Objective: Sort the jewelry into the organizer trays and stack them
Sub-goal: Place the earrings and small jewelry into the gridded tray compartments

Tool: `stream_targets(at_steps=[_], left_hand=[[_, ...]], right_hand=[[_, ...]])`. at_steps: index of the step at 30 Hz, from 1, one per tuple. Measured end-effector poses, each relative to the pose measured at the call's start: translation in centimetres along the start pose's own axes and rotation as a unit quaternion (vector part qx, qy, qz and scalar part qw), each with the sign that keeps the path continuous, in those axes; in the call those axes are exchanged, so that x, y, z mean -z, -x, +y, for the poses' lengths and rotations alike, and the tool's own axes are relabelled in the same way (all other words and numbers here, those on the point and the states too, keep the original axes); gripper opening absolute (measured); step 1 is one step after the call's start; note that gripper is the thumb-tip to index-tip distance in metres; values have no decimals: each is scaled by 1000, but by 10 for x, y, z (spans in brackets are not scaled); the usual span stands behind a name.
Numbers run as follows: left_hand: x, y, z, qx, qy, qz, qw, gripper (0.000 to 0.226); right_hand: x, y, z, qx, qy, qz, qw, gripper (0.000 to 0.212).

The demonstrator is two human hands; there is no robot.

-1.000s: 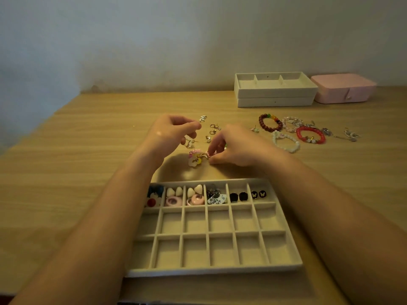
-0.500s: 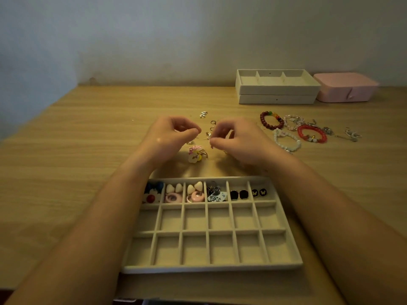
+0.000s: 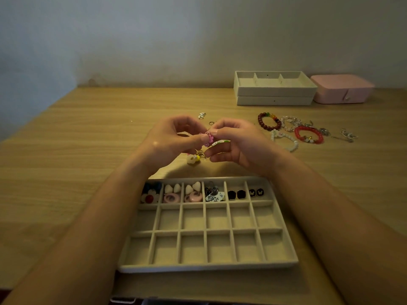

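Wood-grain tabletop (image 3: 66, 172) carries a velvety, square-celled tray (image 3: 207, 267). Just beyond it, left hand (image 3: 174, 140) and right hand (image 3: 236, 147) both pinch a small pink flower-shaped earring (image 3: 208, 138) with curled fingertips.

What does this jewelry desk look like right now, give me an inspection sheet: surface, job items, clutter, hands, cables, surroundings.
Surface: wooden table.
Job's things: grid tray, far row filled, nearer two rows empty; stacked trays far right; bracelets loose on the table.
Clutter: pink box beside the stacked trays.
Hands: left hand and right hand both pinch a pink flower piece.
Cables: nothing seen.
Surroundings: plain wall behind the table.
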State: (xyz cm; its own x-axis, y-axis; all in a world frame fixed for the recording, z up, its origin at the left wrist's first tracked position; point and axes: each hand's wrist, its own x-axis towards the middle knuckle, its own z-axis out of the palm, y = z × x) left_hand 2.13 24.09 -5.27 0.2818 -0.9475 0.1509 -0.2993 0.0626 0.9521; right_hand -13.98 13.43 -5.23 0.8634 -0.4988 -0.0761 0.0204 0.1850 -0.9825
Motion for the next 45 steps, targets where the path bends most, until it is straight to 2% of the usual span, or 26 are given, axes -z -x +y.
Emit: stream_targets(at_steps=[2,5,9,16,23,26,31,34,40,45], left_hand=[[-1,-1,-1,-5,13,-3,1000,23],[-1,-1,-3,-3,20,-4,1000,22],[0,0,-4,-1,48,-5,999,19],[1,-2,-5,31,71,9,997,21],[2,1,-3,42,28,-61,997,10],[4,2,0,31,-9,-64,997,8],[13,9,6,36,-53,-62,996,8],[19,17,13,60,-90,-67,992,13],[34,53,5,81,-158,20,984,11],[52,92,-10,160,-159,109,968,25]], right_hand=[[0,0,1,10,1,-9,1000,2],[3,1,4,32,42,-1,999,17],[8,1,4,38,53,18,998,19],[14,-3,4,25,22,41,999,12],[11,-1,2,28,18,26,999,27],[9,1,1,32,29,17,999,22],[3,7,-4,43,147,8,988,10],[-9,10,-13,40,177,6,983,9],[-41,20,-35,32,291,-18,956,11],[-71,30,-37,6,316,-43,948,12]])
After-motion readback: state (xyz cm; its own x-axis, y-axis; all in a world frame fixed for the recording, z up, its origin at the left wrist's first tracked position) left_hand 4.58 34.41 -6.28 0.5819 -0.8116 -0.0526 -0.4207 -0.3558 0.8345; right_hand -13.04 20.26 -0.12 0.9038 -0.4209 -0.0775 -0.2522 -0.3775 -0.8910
